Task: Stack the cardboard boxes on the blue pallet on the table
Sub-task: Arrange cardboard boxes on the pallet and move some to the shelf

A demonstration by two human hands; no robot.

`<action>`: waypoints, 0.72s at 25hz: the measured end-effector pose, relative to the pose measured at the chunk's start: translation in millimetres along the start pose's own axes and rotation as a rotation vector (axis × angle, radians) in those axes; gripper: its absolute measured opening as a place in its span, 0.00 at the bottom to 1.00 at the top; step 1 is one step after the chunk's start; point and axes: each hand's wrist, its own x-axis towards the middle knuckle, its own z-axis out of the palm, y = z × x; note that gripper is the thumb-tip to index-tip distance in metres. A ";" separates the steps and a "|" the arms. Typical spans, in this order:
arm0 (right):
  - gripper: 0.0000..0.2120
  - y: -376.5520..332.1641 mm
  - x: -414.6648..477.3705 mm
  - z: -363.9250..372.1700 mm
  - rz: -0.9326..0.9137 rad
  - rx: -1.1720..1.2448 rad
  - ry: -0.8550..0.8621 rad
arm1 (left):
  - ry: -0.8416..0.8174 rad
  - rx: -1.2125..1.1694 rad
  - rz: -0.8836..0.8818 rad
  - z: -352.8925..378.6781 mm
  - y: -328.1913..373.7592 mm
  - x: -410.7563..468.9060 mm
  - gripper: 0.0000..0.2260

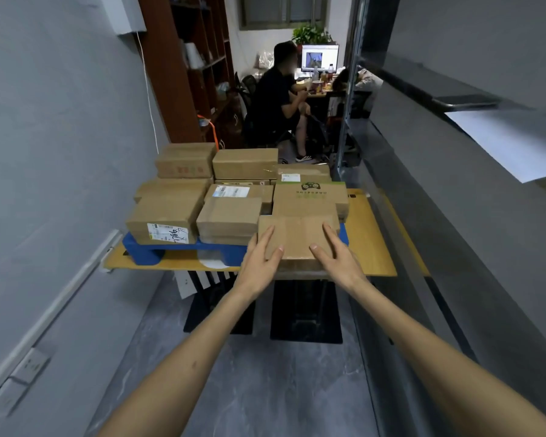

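Resting flat on the plain box (297, 234), the left hand (260, 257) and the right hand (336, 257) have a released grip, with the fingers straight. The box sits at the near right corner of the blue pallet (142, 250) on the bench (369, 244). Its long axis runs along the pallet's near edge.

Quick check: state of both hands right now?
Left hand: open, fingers straight, resting on the front cardboard box.
Right hand: open, fingers straight on the same box.
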 end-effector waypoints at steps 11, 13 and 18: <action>0.32 -6.0 150.9 -41.7 -0.010 -0.205 0.014 | 0.088 -0.049 0.057 17.3 28.7 159.8 0.24; 0.32 -5.2 179.2 -45.5 -0.016 -0.187 0.043 | 0.092 -0.056 0.080 21.8 29.6 191.1 0.23; 0.28 0.7 259.1 -48.4 -0.015 -0.145 0.158 | 0.062 -0.091 0.142 32.7 25.3 285.1 0.20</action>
